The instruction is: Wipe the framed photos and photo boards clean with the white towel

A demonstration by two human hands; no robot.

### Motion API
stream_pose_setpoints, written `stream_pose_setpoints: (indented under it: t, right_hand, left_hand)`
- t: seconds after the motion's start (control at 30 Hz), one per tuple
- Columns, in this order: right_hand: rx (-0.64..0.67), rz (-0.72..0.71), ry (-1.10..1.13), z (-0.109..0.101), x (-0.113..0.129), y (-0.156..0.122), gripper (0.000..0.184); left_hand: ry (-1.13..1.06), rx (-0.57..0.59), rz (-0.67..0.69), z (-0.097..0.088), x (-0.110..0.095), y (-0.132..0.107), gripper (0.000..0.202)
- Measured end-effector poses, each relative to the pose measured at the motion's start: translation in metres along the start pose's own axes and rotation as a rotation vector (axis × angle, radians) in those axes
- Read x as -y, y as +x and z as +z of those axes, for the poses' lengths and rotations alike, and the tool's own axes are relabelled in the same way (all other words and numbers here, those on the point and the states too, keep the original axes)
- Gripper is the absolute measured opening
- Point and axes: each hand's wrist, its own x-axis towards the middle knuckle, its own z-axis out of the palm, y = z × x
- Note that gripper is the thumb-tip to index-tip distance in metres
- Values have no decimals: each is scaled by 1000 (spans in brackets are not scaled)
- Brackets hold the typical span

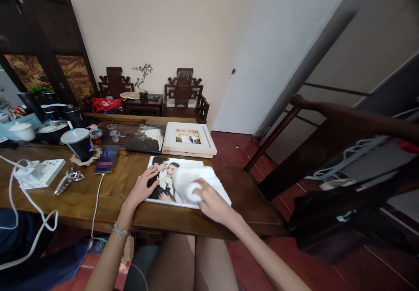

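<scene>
A wedding photo panel [165, 190] lies flat near the front edge of the wooden table. My left hand [144, 186] rests on its left side with the fingers stretched out. Bunched in my right hand [211, 199] is a white cloth [209, 177], pressed on the right part of the panel and hiding much of it. Behind the panel sits a framed photo [190, 138] with a wide pale frame. A darker photo panel [147, 138] lies to the left of that frame.
On the left of the table [114, 195] are a power strip [49, 173] with white cables, keys [70, 177], a phone [105, 160], a lidded cup [78, 142] and small clear cups [113, 131]. A wooden chair [288, 151] stands on the right. Another person's leg [55, 265] shows lower left.
</scene>
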Motion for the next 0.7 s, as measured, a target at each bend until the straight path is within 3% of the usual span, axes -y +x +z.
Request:
stream_pose_setpoints:
  t: [0.1, 0.2, 0.27, 0.37, 0.53, 0.63, 0.7]
  right_hand:
    - [-8, 55, -76, 9, -25, 40, 42]
    - [-18, 82, -133, 19, -32, 55, 42]
    - [-6, 84, -175, 26, -25, 47, 40]
    - [20, 52, -164, 27, -2, 13, 40]
    - [184, 6, -11, -1, 48, -47, 46]
    - [293, 22, 64, -22, 57, -51, 45]
    - [298, 51, 52, -28, 48, -37, 43]
  left_hand:
    - [-16, -24, 11, 2, 2, -1, 43]
    - [-16, -42, -7, 4, 4, -1, 41]
    - [-13, -46, -23, 6, 5, -1, 40]
    - [-18, -48, -27, 6, 4, -1, 40]
    - [-21, -30, -20, 3, 1, 1, 42]
    - [-2, -20, -19, 2, 0, 1, 43]
    - [2, -18, -12, 2, 0, 1, 43]
